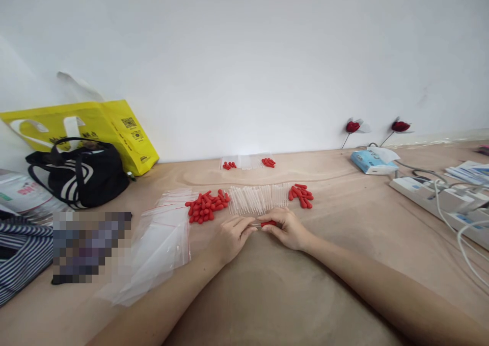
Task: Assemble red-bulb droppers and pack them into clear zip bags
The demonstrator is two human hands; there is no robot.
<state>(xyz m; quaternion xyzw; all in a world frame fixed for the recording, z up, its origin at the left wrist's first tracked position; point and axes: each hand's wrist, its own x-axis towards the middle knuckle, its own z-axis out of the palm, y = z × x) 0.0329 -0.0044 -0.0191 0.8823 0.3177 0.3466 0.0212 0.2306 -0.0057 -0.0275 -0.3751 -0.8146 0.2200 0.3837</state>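
Note:
Low over the table's middle, my left hand (234, 236) pinches a thin clear dropper tube (256, 224). My right hand (288, 229) is closed on a red rubber bulb (268, 223) that lines up with the tube's end; whether the tube sits inside it I cannot tell. Just beyond my hands lies a row of clear tubes (254, 198). A heap of red bulbs (206, 206) is at the row's left, and a smaller group of red pieces (301, 195) at its right. Clear zip bags (164, 236) are stacked left of my left hand.
Against the wall lie bags with red pieces (229, 165). A yellow bag (126, 132) and a black bag (103, 175) stand at the left. To the right are a tissue pack (373, 162), a power strip (428, 195) with white cables, and two artificial roses (353, 126).

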